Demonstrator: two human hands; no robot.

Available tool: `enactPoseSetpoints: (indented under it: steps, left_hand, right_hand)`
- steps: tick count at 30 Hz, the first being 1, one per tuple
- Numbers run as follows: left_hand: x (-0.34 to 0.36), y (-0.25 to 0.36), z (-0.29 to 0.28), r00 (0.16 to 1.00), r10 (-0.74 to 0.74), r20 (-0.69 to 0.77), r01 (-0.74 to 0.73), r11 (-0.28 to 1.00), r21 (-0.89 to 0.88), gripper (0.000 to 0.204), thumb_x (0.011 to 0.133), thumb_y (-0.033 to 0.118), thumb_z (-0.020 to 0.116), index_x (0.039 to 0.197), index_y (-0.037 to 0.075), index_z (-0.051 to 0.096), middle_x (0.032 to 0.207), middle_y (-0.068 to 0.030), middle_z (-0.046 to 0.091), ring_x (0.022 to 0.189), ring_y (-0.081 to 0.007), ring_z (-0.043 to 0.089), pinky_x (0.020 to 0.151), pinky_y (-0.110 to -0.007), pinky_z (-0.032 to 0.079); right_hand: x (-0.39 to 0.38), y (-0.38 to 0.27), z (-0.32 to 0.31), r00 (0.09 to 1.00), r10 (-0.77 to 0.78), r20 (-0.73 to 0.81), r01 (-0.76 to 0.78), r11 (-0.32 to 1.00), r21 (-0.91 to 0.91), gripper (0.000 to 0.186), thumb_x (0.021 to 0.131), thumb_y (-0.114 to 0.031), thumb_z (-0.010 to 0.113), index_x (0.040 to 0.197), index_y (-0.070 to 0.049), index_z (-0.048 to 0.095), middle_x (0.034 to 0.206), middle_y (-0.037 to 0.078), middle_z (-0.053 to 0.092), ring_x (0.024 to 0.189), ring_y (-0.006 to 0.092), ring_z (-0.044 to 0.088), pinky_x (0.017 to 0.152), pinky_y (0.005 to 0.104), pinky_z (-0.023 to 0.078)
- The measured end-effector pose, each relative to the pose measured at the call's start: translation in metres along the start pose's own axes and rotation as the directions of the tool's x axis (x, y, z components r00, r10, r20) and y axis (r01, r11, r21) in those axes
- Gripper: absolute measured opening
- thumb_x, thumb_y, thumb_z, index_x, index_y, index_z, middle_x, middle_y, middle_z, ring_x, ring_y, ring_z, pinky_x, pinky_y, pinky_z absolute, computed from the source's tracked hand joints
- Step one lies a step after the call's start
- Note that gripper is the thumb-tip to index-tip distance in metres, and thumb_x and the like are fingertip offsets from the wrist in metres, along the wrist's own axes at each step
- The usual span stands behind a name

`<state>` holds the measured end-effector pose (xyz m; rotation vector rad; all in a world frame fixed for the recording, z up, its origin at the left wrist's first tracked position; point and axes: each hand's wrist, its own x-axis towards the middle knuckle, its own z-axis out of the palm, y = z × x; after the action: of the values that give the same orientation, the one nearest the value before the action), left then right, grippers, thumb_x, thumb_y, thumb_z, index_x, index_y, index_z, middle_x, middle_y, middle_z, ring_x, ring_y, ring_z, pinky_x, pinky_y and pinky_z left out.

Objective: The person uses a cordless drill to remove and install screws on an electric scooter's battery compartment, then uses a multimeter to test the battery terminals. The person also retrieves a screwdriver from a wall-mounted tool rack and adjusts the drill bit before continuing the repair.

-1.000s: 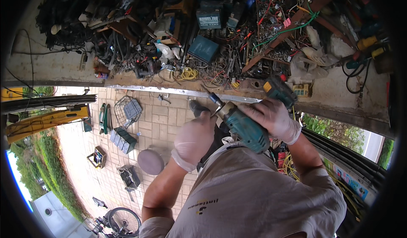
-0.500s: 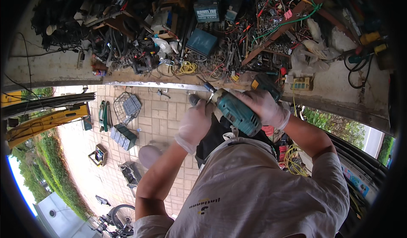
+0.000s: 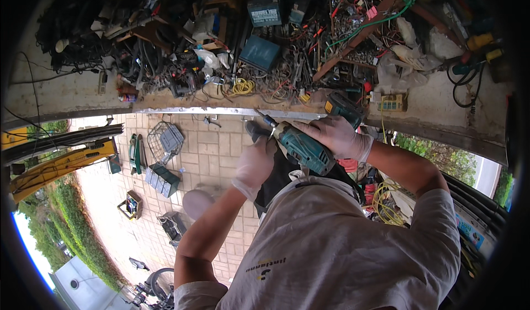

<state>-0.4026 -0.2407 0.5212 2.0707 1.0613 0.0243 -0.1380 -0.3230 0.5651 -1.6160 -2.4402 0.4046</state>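
Note:
A teal cordless impact driver (image 3: 305,148) is gripped in my gloved right hand (image 3: 338,137), whose fingers wrap its handle. Its dark battery pack (image 3: 342,110) shows beyond that hand. A blue-ringed socket or bit holder with a thin dark tip (image 3: 269,120) points up and left from its nose, toward the bench edge. My gloved left hand (image 3: 256,161) is closed just left of the nose, fingertips pinched together. A small pale bit shows at those fingertips, too small to name. Both hands wear thin translucent gloves.
The cluttered workbench (image 3: 182,101) ahead bears tools, cables, a teal box (image 3: 259,53) and a yellow wire coil (image 3: 242,87). On the paved floor at left are a wire basket (image 3: 165,142), a green box (image 3: 162,179), a round stool (image 3: 197,204) and a bicycle (image 3: 163,282).
The view has shifted slightly. The impact driver and my right hand have moved a little left and up; both hands keep nearly the same pose.

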Motion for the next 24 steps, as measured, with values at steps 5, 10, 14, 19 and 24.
enactPoseSetpoints:
  steps: [5,10,14,19,24]
  left_hand:
    - [0.012,0.009,-0.008,0.998,0.010,-0.063,-0.013,0.999,-0.050,0.016,0.098,0.013,0.056,0.103,0.000,0.063,0.079,-0.0127,0.062,0.074,-0.0321,0.067,0.061,-0.045,0.050]
    - [0.010,0.029,-0.033,0.942,-0.294,0.164,0.336,0.830,-0.445,0.021,0.103,0.018,0.055,0.102,0.001,0.068,0.069,-0.0012,0.057,0.067,-0.0163,0.058,0.058,-0.035,0.046]
    - [0.006,0.024,-0.038,0.824,-0.313,0.473,0.567,0.429,-0.703,0.023,0.104,0.016,0.054,0.100,0.001,0.070,0.075,0.0009,0.062,0.066,-0.0108,0.052,0.059,-0.029,0.044]
    - [0.011,0.022,-0.042,0.996,-0.001,-0.086,-0.069,0.579,-0.813,0.038,0.101,0.030,0.062,0.128,0.002,0.060,0.073,0.0020,0.051,0.064,-0.0075,0.045,0.056,-0.027,0.035]
    - [0.014,0.067,-0.038,0.983,0.152,0.098,0.115,-0.104,-0.988,0.088,0.080,0.057,0.079,0.143,0.004,0.047,0.104,-0.0038,0.060,0.088,-0.0178,0.058,0.077,-0.035,0.047]
  right_hand:
    - [0.008,0.002,0.007,0.959,0.058,-0.278,0.058,0.918,0.391,0.103,0.067,-0.034,0.086,0.154,-0.009,0.037,0.120,0.017,0.065,0.104,0.0352,0.068,0.089,0.0413,0.054]
    - [0.007,-0.006,0.010,0.953,0.224,-0.202,-0.014,0.700,0.714,0.099,0.066,-0.038,0.088,0.149,-0.003,0.045,0.126,0.021,0.063,0.108,0.0370,0.067,0.091,0.0397,0.053]
    - [-0.001,-0.010,0.006,0.950,0.139,-0.281,0.005,0.890,0.455,0.094,0.070,-0.035,0.085,0.149,-0.005,0.044,0.123,0.021,0.063,0.102,0.0380,0.068,0.086,0.0414,0.056]
    - [-0.010,-0.014,0.000,0.904,0.412,-0.111,-0.017,0.295,0.955,0.081,0.077,-0.013,0.081,0.148,0.000,0.044,0.133,0.016,0.060,0.119,0.0253,0.063,0.099,0.0339,0.050]
    - [-0.006,-0.033,0.003,0.920,0.361,-0.155,0.083,0.206,0.975,0.076,0.082,-0.005,0.078,0.148,0.000,0.042,0.138,0.012,0.057,0.121,0.0199,0.060,0.104,0.0354,0.047]
